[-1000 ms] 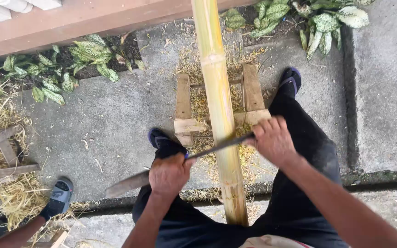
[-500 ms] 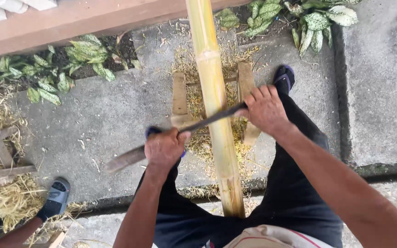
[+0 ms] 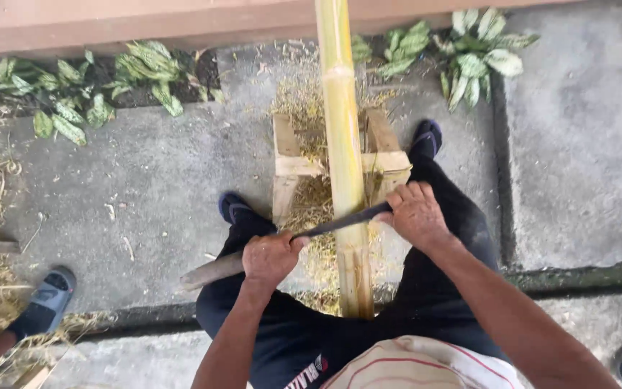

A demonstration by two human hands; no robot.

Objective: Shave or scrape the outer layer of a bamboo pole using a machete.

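Outdoors, we stand on grey concrete paving strewn with dry shavings, leafy plants along a reddish wall. Bamboo pole: pale yellow-green, jointed, leaning away between our legs over a small wooden stand. Long dark blade: laid crosswise against the pole, our left hand clenched on its handle, our right hand gripping its far end.

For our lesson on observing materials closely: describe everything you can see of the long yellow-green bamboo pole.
The long yellow-green bamboo pole is smooth and round, with a ringed node near the top. It runs away from the person, between their legs, resting across a small wooden frame. A dark blade lies across it, gripped by the left hand and right hand. Its near end looks scraped and browner.
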